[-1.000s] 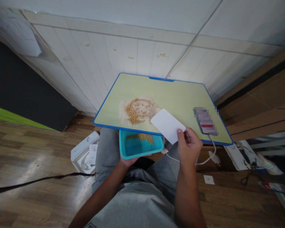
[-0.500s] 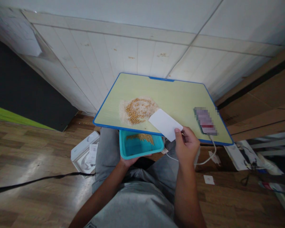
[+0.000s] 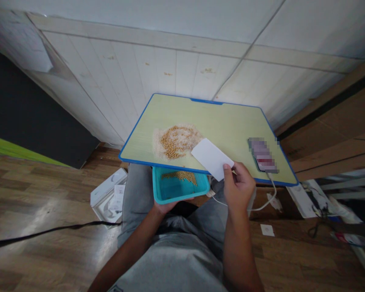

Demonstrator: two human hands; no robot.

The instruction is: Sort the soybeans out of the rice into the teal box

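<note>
My right hand (image 3: 239,184) pinches a white card (image 3: 211,158) by its lower right corner, thumb on top. The card slants over the front edge of a small table (image 3: 231,125) with a pale yellow-green top and blue rim. Left of the card's tip lies a pile of white rice-like grains (image 3: 190,134) mixed with yellow soybeans (image 3: 169,148). Below the table's edge, my left hand (image 3: 167,207) holds a turquoise plastic tub (image 3: 181,199) from underneath; most of its fingers are hidden. Soybeans (image 3: 184,176) lie inside along the tub's far side.
A phone (image 3: 263,156) with a white cable (image 3: 272,194) lies at the table's right. Behind stands a white panelled wall (image 3: 158,69). An open white box (image 3: 109,194) is on the floor at left, a cardboard box (image 3: 337,129) at right.
Almost nothing differs. The card has shifted very slightly; both hands, the tub and the pile stay in place.
</note>
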